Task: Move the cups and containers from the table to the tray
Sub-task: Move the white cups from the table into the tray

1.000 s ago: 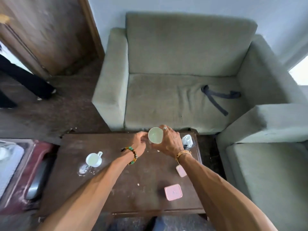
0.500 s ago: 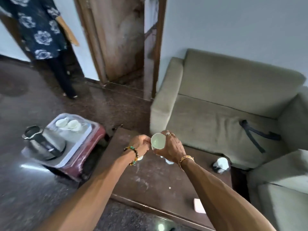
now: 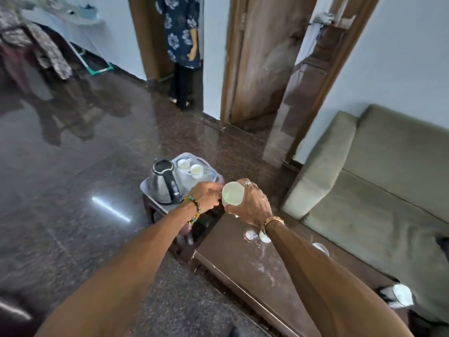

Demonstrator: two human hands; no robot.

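Observation:
My right hand [image 3: 251,204] grips a white cup [image 3: 232,193], its mouth tilted toward me, in the air over the left end of the dark wooden table [image 3: 245,268]. My left hand [image 3: 206,195] is curled at the cup's left side, seemingly on its handle. Beyond my hands, a pale tray [image 3: 145,188] on a low red stool bears a steel kettle [image 3: 165,183] and two white cups [image 3: 190,166]. A glass [image 3: 251,235] and another white cup [image 3: 263,237] stand on the table under my right wrist.
A grey-green sofa [image 3: 379,181] runs along the table's far side. A small glass [image 3: 320,248] and a white crumpled thing [image 3: 401,294] sit further right on the table. A person in a blue flowered dress [image 3: 181,32] stands in a doorway. The floor is polished dark stone.
My view has swung left from the sofa toward the tray. Both hands have carried the white cup leftward, from the table's middle to its left end near the tray.

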